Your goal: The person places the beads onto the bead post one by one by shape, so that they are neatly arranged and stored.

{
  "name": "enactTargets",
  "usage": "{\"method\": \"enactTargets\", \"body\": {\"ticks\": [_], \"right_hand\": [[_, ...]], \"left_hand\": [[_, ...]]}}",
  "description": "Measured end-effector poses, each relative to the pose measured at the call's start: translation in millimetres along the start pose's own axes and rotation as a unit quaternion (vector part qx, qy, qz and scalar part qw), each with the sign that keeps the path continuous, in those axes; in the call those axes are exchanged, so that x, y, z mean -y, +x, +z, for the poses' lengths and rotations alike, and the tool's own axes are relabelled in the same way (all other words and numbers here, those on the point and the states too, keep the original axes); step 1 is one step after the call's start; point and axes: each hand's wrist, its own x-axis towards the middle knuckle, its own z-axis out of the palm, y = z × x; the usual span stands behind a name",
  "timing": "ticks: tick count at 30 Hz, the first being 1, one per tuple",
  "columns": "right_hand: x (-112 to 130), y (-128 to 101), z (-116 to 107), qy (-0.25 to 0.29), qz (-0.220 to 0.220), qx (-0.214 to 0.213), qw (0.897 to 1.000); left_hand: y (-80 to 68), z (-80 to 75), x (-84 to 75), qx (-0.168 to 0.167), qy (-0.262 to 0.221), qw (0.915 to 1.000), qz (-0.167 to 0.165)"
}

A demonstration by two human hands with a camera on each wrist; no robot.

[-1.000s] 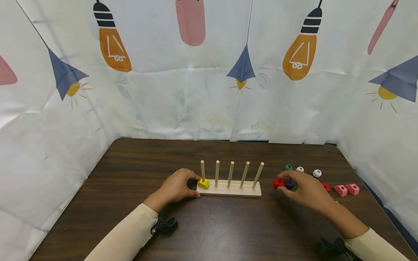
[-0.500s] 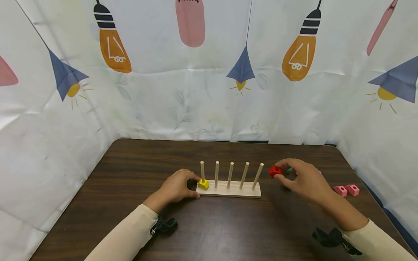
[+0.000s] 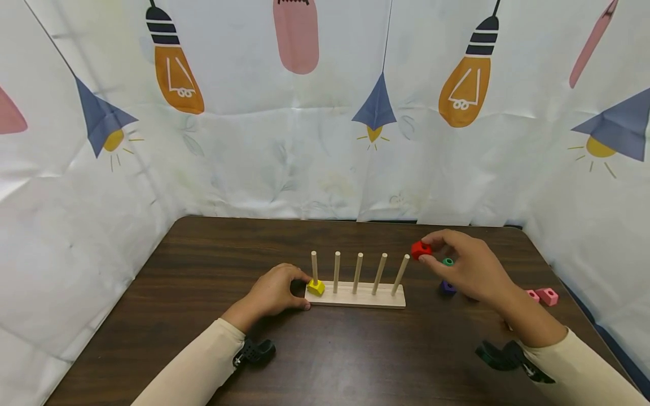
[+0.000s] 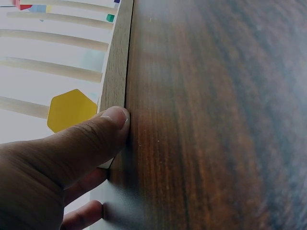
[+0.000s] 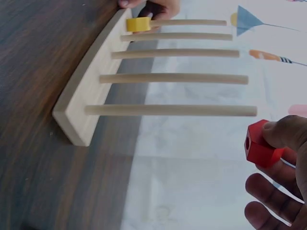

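Note:
A wooden peg stand (image 3: 355, 300) with several upright pegs lies on the table. My left hand (image 3: 276, 289) grips its left end, the thumb (image 4: 108, 125) along the front edge and fingers behind. A yellow hexagonal bead (image 3: 316, 287) sits low on the leftmost peg. In the right wrist view a red hexagonal bead (image 5: 261, 143) with a hole is pinched between thumb and finger of my right hand (image 3: 472, 265). That bead hangs in the air just right of the top of the rightmost peg (image 5: 172, 110).
Right of the stand, a green bead (image 3: 448, 262) and a dark purple bead (image 3: 448, 288) lie near my right hand. Two pink beads (image 3: 547, 296) sit farther right, one partly hidden by the forearm. A printed white cloth (image 3: 244, 169) hangs behind the brown table (image 3: 325, 361).
My right hand has lifted the red bead from the table and brought it up and left toward the rightmost peg. My left hand and the stand have stayed in place.

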Motion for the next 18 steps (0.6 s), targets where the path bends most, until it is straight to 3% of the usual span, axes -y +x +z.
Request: {"method": "enactTargets", "body": {"ticks": [11, 18], "right_hand": [[12, 15, 1, 0.012, -0.048, -0.034, 0.998], [19, 21, 9, 0.036, -0.056, -0.035, 0.997]], "left_hand": [[-0.1, -0.4, -0.3, 0.001, 0.002, 1.0, -0.005], [0.5, 0.2, 0.6, 0.001, 0.0, 1.0, -0.002]]}}
